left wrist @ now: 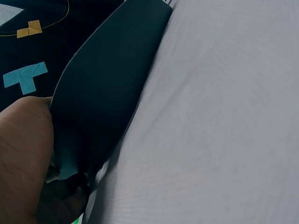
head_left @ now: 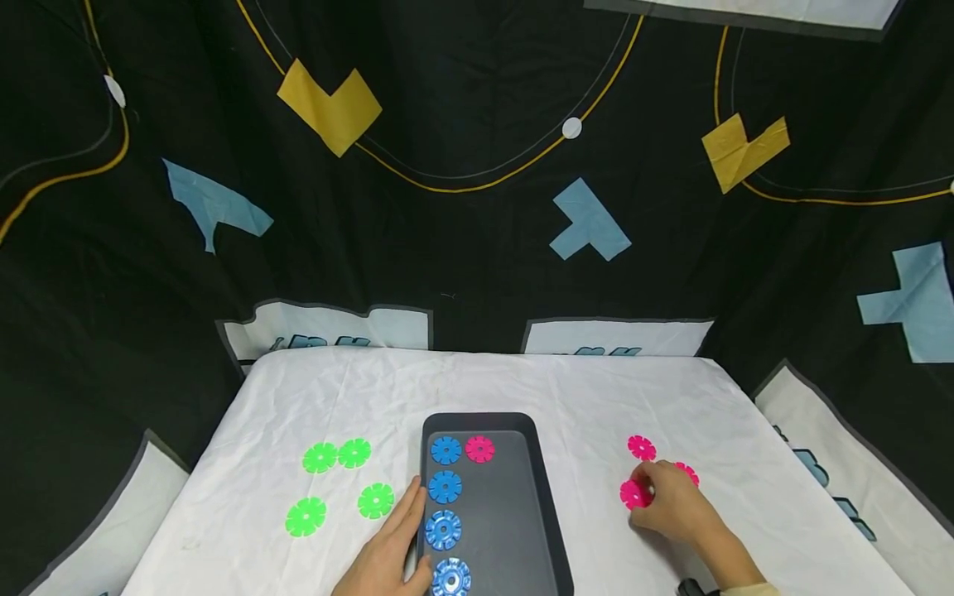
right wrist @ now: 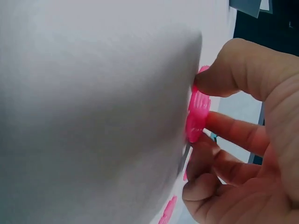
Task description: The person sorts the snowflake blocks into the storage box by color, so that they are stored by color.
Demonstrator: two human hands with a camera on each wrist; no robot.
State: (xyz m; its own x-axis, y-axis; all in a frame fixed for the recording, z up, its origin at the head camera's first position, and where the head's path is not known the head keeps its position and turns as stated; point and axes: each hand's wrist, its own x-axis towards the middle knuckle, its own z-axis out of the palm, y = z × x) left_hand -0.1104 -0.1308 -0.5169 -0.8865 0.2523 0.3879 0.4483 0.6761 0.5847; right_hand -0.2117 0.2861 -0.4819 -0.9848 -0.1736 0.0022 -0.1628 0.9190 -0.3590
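My right hand (head_left: 674,501) pinches a pink notched plastic disc (head_left: 635,494) on the white cloth, right of the tray. In the right wrist view, thumb and fingertips hold this pink disc (right wrist: 198,109) by its edges. Two more pink discs lie close by, one (head_left: 642,448) just beyond and another (head_left: 686,473) partly behind the hand. My left hand (head_left: 387,542) rests against the left side of the dark grey tray (head_left: 547,505), fingers fairly straight along its rim. Inside the tray, several blue discs (head_left: 445,487) form a left column; one pink disc (head_left: 480,449) sits beside the farthest blue.
Several green notched discs (head_left: 305,516) lie on the white cloth (head_left: 224,497) left of the tray. A black curtain (head_left: 477,265) with yellow and light-blue shapes hangs behind the table. White panels (head_left: 619,335) show along the table's far edge.
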